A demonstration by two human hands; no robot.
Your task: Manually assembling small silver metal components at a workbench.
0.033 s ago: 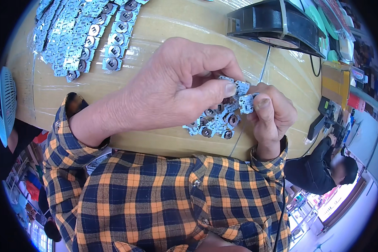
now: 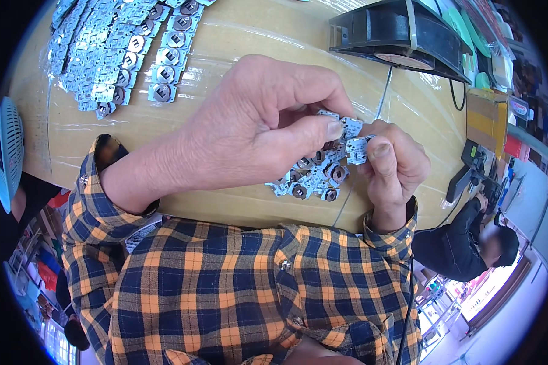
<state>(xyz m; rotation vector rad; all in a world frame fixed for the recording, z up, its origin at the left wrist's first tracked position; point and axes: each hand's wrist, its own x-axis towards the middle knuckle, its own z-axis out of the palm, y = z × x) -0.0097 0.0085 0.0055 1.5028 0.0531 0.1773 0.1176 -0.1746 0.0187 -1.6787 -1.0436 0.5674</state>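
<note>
At six o'clock from the circuit board [image 2: 352, 126] my left hand [image 2: 271, 125] pinches, I have another board [image 2: 355, 151] gripped in my right hand [image 2: 402, 159], loose boards [image 2: 313, 180] toward seven.

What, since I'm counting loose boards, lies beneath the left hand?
Past the left hand, part of a pile of small circuit boards shows on the table. Whatever the hand hides cannot be seen.

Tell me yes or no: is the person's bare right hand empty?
No, the bare right hand is pinching a small, squarish, pale-blue circuit board at its thumb tip.
</note>
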